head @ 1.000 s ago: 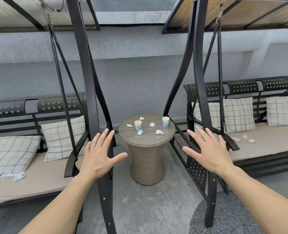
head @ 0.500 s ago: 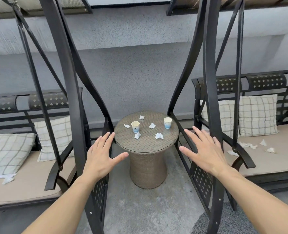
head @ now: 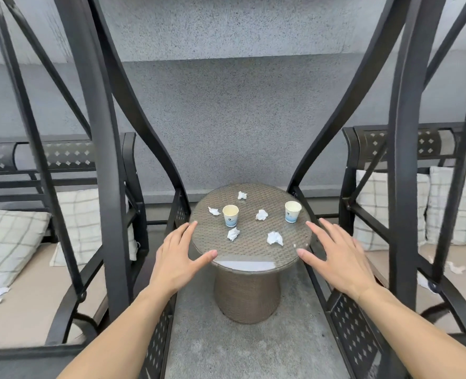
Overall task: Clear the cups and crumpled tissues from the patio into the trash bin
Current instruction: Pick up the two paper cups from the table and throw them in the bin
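Both grips released: left hand [head: 176, 259], right hand [head: 338, 257] flank tabletop [head: 249, 258]; swing frames [head: 100, 160] crowd either side; cups [head: 230, 215], tissues [head: 274, 238] untouched.

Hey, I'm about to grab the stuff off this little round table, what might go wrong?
The two upright paper cups look light; a careless sweep by either hand could tip them. The tissues near the table edge might get brushed onto the floor. No trash bin is in view, so you may carry everything unsure where to go.
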Tool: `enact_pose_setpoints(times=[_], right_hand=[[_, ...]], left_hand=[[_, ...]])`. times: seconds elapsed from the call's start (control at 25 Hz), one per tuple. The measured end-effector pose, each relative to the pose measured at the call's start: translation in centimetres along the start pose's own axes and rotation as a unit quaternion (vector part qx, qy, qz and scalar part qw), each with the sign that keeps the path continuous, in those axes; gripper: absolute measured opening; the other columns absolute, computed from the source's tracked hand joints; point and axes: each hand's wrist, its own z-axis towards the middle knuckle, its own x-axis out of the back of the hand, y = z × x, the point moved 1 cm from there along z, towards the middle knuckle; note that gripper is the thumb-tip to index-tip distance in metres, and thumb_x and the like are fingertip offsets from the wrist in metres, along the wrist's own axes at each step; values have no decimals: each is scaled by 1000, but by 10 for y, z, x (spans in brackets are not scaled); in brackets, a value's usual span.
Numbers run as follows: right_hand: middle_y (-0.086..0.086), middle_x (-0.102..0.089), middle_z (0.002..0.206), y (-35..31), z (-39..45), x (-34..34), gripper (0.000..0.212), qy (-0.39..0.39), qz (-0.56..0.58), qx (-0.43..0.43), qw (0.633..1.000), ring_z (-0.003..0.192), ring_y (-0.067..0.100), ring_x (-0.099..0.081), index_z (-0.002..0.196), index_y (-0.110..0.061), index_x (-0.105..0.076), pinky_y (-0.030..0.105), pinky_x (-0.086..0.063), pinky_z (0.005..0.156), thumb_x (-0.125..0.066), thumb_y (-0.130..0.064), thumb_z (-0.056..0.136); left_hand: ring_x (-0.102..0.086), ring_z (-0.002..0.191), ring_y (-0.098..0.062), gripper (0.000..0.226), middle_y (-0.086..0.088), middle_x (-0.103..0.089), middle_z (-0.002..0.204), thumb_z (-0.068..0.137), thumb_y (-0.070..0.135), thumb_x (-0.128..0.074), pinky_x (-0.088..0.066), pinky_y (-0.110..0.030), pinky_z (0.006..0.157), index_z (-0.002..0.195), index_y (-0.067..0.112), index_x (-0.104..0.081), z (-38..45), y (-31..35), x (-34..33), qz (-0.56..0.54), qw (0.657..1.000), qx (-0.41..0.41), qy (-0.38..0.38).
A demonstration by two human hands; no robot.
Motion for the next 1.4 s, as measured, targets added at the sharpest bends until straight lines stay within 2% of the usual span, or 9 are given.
enact_pose_setpoints(times=[0.28, 0.44, 0.76, 1.04, 1.4], right_hand=[[-9, -26, 154, -4, 91, -54, 76, -22, -11, -41, 999, 141, 14, -20, 142, -46, -22, 46, -27, 111, -23, -84, 77], [-10, -29, 152, 1, 131, -79, 78, -44, -6, -59, 997, 139, 14, -26, 142, -45, -24, 46, -32, 108, -22, -85, 76], [-7, -31, 150, 43, 226, -123, 76, -84, 8, -70, 994, 134, 20, -35, 143, -37, -26, 45, -38, 103, -35, -76, 79], [-2, -37, 144, 115, 317, -145, 74, -129, 30, -98, 986, 125, 26, -43, 143, -33, -30, 47, -42, 97, -59, -60, 81], [4, -40, 138, 162, 380, -197, 80, -248, 19, -98, 964, 122, 30, -44, 144, -30, -28, 45, -43, 94, -66, -57, 77]], left_hand=[[-20, 143, -14, 95, 9, -25, 156, 71, 89, -39, -24, -43, 113, 149, 42, -15, 116, -33, -47, -28, 997, -2, -72], [-18, 143, -14, 95, 8, -23, 157, 70, 88, -42, -23, -44, 114, 150, 44, -13, 157, -42, -72, -35, 993, -5, -115], [-26, 139, -19, 99, 8, -25, 155, 67, 92, -40, -27, -43, 113, 149, 44, -13, 236, -54, -130, -30, 992, 31, -119], [-24, 141, -22, 107, 3, -26, 154, 62, 92, -44, -30, -46, 111, 149, 43, -3, 291, -39, -188, -20, 984, 129, -120], [-29, 138, -25, 103, -1, -29, 151, 70, 69, -66, -34, -50, 108, 150, 34, -10, 310, -35, -248, 19, 957, 248, -147]])
